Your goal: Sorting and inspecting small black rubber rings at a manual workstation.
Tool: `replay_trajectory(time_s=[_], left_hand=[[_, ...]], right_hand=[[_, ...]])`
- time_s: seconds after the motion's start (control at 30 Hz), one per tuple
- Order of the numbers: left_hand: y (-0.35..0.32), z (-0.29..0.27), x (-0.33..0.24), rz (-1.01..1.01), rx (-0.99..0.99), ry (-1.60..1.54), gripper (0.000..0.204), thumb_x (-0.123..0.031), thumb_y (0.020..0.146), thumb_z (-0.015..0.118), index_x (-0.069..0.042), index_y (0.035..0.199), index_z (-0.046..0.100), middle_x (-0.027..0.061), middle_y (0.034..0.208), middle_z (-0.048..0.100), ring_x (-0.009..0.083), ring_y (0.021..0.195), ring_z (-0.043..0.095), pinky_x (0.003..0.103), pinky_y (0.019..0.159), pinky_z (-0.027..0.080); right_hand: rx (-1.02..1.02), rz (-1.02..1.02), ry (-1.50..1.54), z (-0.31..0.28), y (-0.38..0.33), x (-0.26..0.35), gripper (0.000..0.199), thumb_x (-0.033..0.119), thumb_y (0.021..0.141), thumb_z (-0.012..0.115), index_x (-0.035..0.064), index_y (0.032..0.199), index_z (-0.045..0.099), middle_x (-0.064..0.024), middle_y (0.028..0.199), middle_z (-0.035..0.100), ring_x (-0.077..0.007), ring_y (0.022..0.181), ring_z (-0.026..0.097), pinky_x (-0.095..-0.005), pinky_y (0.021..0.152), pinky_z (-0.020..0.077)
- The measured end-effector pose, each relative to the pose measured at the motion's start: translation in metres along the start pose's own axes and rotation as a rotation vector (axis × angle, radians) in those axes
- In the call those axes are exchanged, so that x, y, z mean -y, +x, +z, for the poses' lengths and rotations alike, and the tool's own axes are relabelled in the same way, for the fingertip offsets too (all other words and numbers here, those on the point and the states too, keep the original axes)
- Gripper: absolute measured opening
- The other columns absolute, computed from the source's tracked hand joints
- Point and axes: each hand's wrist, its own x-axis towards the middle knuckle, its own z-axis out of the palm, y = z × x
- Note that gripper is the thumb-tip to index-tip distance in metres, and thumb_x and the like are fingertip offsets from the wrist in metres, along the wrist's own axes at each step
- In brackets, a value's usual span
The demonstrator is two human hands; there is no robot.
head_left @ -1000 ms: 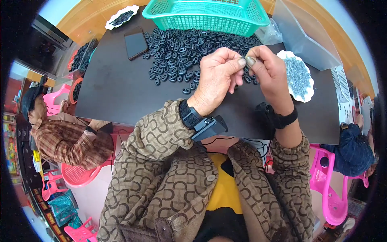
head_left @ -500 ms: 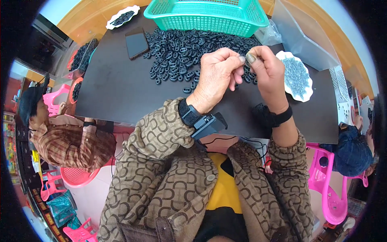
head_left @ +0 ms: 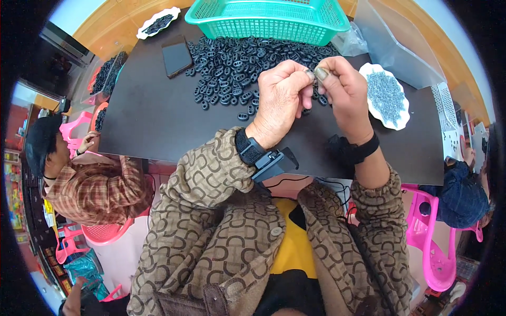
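My left hand [head_left: 280, 100] and my right hand [head_left: 346, 97] meet above the table, fingertips nearly touching. Each is closed in a pinch of thumb and forefinger. Whatever lies between the fingertips is too small and covered to make out. Just beyond and to the left spreads a pile of black oval pieces with two holes [head_left: 232, 73], like cord stoppers. To the right of my right hand, a white scalloped plate [head_left: 375, 112] holds many thin silvery metal bits [head_left: 387, 95], perhaps small springs.
A green plastic basket [head_left: 263, 29] stands behind the pile. A phone [head_left: 177, 58] lies left of it, near a white dish [head_left: 172, 12] of black parts. At right are a clear plastic bin [head_left: 398, 45] and a plastic bag [head_left: 351, 42]. Other people sit at both sides.
My hands stay pinched together, shifted only slightly left and up. At left, the person in the plaid shirt has raised a hand; another person's arm has appeared at lower left.
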Motion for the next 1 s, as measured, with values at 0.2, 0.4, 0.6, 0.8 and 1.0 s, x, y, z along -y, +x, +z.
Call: replay_trajectory(time_s=[0.2, 0.4, 0.6, 0.8, 1.0], left_hand=[[0.002, 0.004, -0.006, 0.009, 0.036, -0.04, 0.021, -0.021, 0.118, 0.075, -0.001, 0.111, 0.079, 0.0064, 0.09, 0.078, 0.014, 0.068, 0.072, 0.027, 0.053, 0.05], [0.001, 0.005, -0.009, 0.027, 0.051, -0.023, 0.022, -0.021, 0.118, 0.075, -0.001, 0.111, 0.079, 0.0061, 0.09, 0.077, 0.0137, 0.069, 0.072, 0.027, 0.054, 0.05], [0.003, 0.003, 0.0, 0.094, 0.045, 0.054, 0.02, -0.019, 0.118, 0.073, -0.002, 0.11, 0.079, 0.0054, 0.087, 0.076, 0.0131, 0.067, 0.071, 0.026, 0.053, 0.049], [-0.004, 0.002, 0.001, 0.06, 0.004, 0.021, 0.019, -0.017, 0.116, 0.072, -0.001, 0.108, 0.078, 0.0061, 0.086, 0.076, 0.0137, 0.067, 0.071, 0.027, 0.053, 0.049], [-0.003, 0.006, -0.003, 0.069, -0.059, -0.05, 0.02, -0.015, 0.114, 0.072, 0.001, 0.103, 0.077, 0.007, 0.084, 0.076, 0.0141, 0.064, 0.07, 0.027, 0.051, 0.05]], right_hand=[[-0.071, -0.048, 0.058, -0.002, 0.0, 0.002, 0.013, 0.014, 0.123, 0.072, 0.0016, 0.124, 0.078, 0.004, 0.093, 0.072, -0.0019, 0.075, 0.057, -0.0209, 0.065, 0.0436], [-0.064, -0.017, -0.039, -0.005, -0.002, 0.012, 0.011, 0.009, 0.119, 0.075, -0.0015, 0.117, 0.075, -0.0044, 0.095, 0.076, -0.0121, 0.082, 0.07, -0.0313, 0.074, 0.0572], [-0.118, -0.297, -0.221, 0.003, 0.0, -0.004, 0.012, 0.012, 0.122, 0.072, 0.0012, 0.12, 0.077, 0.001, 0.094, 0.073, -0.0036, 0.076, 0.059, -0.023, 0.068, 0.0475], [-0.057, -0.082, -0.011, 0.007, -0.007, -0.004, 0.012, 0.011, 0.123, 0.072, 0.0015, 0.123, 0.079, 0.0014, 0.096, 0.074, -0.0031, 0.077, 0.06, -0.0216, 0.067, 0.046], [-0.091, 0.113, 0.242, -0.003, -0.001, -0.003, 0.016, 0.014, 0.123, 0.074, 0.0012, 0.131, 0.081, 0.0025, 0.097, 0.076, -0.0021, 0.077, 0.061, -0.0205, 0.066, 0.0442]])
